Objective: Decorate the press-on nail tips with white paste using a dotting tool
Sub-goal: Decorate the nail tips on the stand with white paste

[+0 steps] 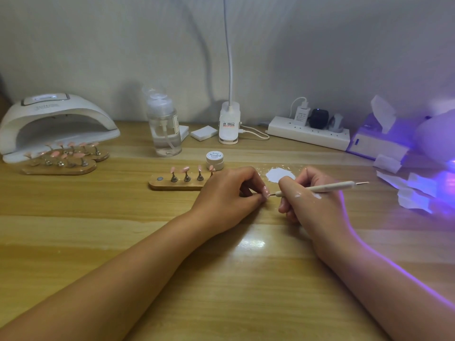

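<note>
Leaning in over the table (221,267) now, and the left hand (226,193) pinches one pink nail tip (266,192) between thumb and fingertips, low over the wood, just in front of the near stand (177,184). The right hand (312,205) grips the dotting tool (320,187) like a pen, fingers curled round the shaft close to the working end. The fine point sits right at the face of the tip. Whether it is touching or just off it I can't say from here, it's too small.

White paste (279,174) lies spread in a patch on the table just behind both hands, with the little jar (215,159) nearby, lid on. There are white smears on the back of the right hand too. A few more pink tips stand on pegs on the near stand, and others wait on the two stands (61,166) by the curing lamp (54,124) at far left.

That tip looks feather-light, thin springy plastic with a glossy curved face. I'd judge it would slip or flick away if squeezed hard. It's best held by its side edges, leaving the face bare. The paste looks thick and would probably smudge at a touch. The tool seems light and stiff, steadiest held near the point
</note>
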`<action>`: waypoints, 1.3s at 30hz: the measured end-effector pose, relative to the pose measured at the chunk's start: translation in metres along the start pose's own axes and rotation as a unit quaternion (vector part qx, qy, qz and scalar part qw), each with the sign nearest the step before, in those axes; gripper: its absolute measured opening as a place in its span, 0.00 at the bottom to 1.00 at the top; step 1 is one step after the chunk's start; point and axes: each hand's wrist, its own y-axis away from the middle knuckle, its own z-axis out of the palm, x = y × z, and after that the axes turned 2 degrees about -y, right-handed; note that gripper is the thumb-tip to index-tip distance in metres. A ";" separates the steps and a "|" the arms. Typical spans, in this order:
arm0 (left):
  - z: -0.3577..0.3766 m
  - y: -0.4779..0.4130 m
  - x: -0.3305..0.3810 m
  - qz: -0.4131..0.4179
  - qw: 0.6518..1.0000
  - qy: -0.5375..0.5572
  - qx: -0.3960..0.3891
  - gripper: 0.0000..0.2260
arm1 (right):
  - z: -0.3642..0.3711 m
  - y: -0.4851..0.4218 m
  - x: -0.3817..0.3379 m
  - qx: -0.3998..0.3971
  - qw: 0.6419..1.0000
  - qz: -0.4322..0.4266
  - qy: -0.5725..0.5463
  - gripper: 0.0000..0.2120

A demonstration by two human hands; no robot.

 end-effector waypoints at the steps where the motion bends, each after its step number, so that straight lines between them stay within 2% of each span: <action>1: 0.000 0.000 0.000 0.000 1.000 0.000 0.000 0.08 | 0.000 0.000 0.000 -0.001 1.000 -0.001 0.000 0.07; 25: 0.000 -0.001 0.000 0.002 1.000 -0.003 0.002 0.08 | 0.000 0.002 -0.003 0.000 1.000 0.010 -0.009 0.08; 31: 0.000 0.000 0.001 0.006 1.000 -0.001 0.001 0.10 | -0.003 0.001 -0.002 0.008 1.000 -0.002 -0.017 0.11; 39: -0.001 0.001 0.002 0.014 1.000 -0.008 0.007 0.14 | -0.002 0.001 -0.001 -0.005 1.000 0.000 -0.024 0.09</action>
